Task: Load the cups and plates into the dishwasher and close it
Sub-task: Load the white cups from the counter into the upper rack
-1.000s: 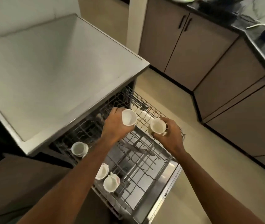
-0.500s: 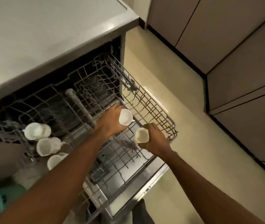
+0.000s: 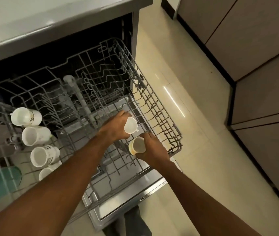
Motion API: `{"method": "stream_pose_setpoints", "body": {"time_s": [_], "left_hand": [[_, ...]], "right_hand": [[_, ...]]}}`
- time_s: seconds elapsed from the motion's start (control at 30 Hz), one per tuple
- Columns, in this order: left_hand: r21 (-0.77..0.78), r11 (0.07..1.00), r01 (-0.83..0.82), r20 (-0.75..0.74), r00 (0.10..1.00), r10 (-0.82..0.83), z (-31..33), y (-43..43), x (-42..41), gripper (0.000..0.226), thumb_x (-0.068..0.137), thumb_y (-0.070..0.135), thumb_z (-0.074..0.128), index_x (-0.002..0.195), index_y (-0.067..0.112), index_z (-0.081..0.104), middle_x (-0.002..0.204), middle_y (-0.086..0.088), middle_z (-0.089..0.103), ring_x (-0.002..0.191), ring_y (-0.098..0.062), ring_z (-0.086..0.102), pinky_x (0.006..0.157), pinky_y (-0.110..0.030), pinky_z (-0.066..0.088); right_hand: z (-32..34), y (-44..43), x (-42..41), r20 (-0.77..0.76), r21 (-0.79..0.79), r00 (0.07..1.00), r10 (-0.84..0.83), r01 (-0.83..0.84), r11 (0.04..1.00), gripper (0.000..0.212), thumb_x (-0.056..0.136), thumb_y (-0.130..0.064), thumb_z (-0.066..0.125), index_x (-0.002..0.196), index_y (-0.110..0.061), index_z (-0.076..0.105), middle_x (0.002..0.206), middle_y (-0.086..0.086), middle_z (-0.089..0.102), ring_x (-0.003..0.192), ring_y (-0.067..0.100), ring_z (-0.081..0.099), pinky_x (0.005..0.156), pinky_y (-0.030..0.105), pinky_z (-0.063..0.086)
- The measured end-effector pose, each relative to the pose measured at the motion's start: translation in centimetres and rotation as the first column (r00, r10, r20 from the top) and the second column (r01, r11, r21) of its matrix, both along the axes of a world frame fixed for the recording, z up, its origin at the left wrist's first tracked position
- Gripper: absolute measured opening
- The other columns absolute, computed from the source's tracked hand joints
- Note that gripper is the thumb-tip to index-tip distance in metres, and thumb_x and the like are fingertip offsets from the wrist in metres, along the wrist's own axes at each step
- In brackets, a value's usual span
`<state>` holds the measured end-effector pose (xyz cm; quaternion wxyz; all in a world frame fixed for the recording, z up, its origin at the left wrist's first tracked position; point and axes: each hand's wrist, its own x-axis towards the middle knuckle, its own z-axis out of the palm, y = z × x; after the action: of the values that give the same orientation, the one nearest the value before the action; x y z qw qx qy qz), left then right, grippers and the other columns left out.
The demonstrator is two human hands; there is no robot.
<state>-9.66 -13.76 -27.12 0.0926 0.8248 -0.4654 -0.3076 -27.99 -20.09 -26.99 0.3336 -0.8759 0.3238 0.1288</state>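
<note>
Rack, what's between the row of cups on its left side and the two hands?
Head view: only bare rack tines and the left forearm; no dishes.

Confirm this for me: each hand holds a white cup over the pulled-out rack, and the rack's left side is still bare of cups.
Wrong on the last part. In the head view, the left hand and right hand each hold a cup, but the rack's left side already holds four white cups.

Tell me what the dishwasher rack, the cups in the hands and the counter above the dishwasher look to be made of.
Rack: thin metal wire with a dull grey coating, by its welded grid. Cups, one in the left hand at and one in the right hand at: glossy white, probably glazed ceramic, though plastic is possible. Counter: smooth brushed grey, likely stainless steel, with a soft sheen along its edge.
</note>
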Motion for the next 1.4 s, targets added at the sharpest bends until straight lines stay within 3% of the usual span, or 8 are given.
{"method": "stream_pose_setpoints", "body": {"time_s": [0.27,0.47,0.73,0.9,1.03,1.17,1.27,1.4], "left_hand": [[-0.016,0.981,-0.192,-0.067,0.979,0.191,0.2,1.4,-1.4,0.095,0.065,0.026,0.086,0.144,0.013,0.035,0.142,-0.007,0.046,0.129,-0.026,0.044,0.106,-0.040,0.039],[-0.213,0.883,-0.417,-0.073,0.909,0.411,2.6,5.9,-5.2,0.062,0.079,0.030,0.074,0.133,0.016,0.047,0.134,-0.006,0.052,0.122,-0.024,0.050,0.100,-0.041,0.043],[-0.364,0.751,-0.550,-0.126,0.828,0.546,5.5,13.0,-12.8,0.045,0.083,0.033,0.071,0.121,0.014,0.058,0.121,-0.003,0.059,0.112,-0.018,0.055,0.090,-0.023,0.039],[-0.374,0.653,-0.659,-0.079,0.724,0.685,7.2,17.0,-17.4,0.040,0.084,0.038,0.069,0.115,0.014,0.061,0.112,-0.003,0.062,0.103,-0.019,0.058,0.086,-0.030,0.046],[-0.344,0.531,-0.774,-0.131,0.600,0.789,8.3,18.8,-20.6,0.026,0.085,0.041,0.067,0.097,0.018,0.065,0.091,0.005,0.059,0.084,-0.014,0.058,0.070,-0.027,0.043],[-0.166,0.477,-0.863,-0.173,0.502,0.848,8.1,19.5,-22.8,0.032,0.089,0.046,0.056,0.069,0.022,0.060,0.067,0.007,0.060,0.067,-0.015,0.056,0.055,-0.026,0.035],[0.004,0.315,-0.949,-0.318,0.297,0.900,7.2,19.7,-23.7,0.048,0.089,0.046,0.055,0.054,0.014,0.051,0.052,0.001,0.052,0.060,-0.026,0.054,0.054,-0.028,0.035],[0.326,-0.037,-0.945,-0.592,-0.235,0.771,6.4,19.2,-23.1,0.035,0.091,0.043,0.058,0.078,0.010,0.060,0.065,-0.011,0.049,0.056,-0.027,0.046,0.087,-0.042,0.048]], "right_hand": [[0.6,-0.5,-0.4,-0.014,0.015,0.997,0.073,-0.073,0.997,0.078,0.070,-0.040,0.083,0.134,-0.020,0.044,0.132,0.000,0.053,0.115,0.018,0.050,0.091,0.038,0.051],[3.4,1.0,-2.0,0.148,-0.030,0.988,0.041,-0.036,0.999,0.066,0.078,-0.052,0.070,0.131,-0.021,0.046,0.129,-0.002,0.049,0.115,0.016,0.047,0.090,0.035,0.051],[5.5,6.5,-5.5,0.366,-0.007,0.930,-0.022,0.026,1.000,0.037,0.087,-0.036,0.062,0.121,-0.021,0.055,0.118,0.000,0.056,0.106,0.017,0.051,0.090,0.033,0.048],[6.9,9.2,-8.0,0.424,0.080,0.901,-0.089,0.060,0.995,0.031,0.087,-0.032,0.064,0.115,-0.017,0.060,0.113,-0.001,0.061,0.099,0.010,0.056,0.085,0.026,0.047],[7.5,10.1,-9.6,0.359,0.109,0.920,-0.159,0.128,0.986,0.018,0.087,-0.027,0.064,0.099,-0.014,0.063,0.096,0.001,0.064,0.087,0.013,0.058,0.077,0.027,0.045],[7.6,10.2,-10.7,0.126,0.229,0.933,-0.337,0.303,0.925,0.019,0.088,-0.032,0.060,0.077,-0.016,0.060,0.077,-0.002,0.064,0.079,0.019,0.060,0.073,0.031,0.048],[7.1,10.2,-10.8,-0.058,0.351,0.901,-0.431,0.422,0.836,0.029,0.089,-0.039,0.058,0.080,-0.012,0.064,0.085,0.006,0.068,0.086,0.025,0.063,0.083,0.039,0.052],[6.2,9.8,-10.3,-0.172,0.500,0.841,-0.513,0.523,0.690,0.036,0.092,-0.040,0.057,0.104,-0.007,0.063,0.098,0.010,0.063,0.091,0.025,0.060,0.088,0.039,0.051]]}}
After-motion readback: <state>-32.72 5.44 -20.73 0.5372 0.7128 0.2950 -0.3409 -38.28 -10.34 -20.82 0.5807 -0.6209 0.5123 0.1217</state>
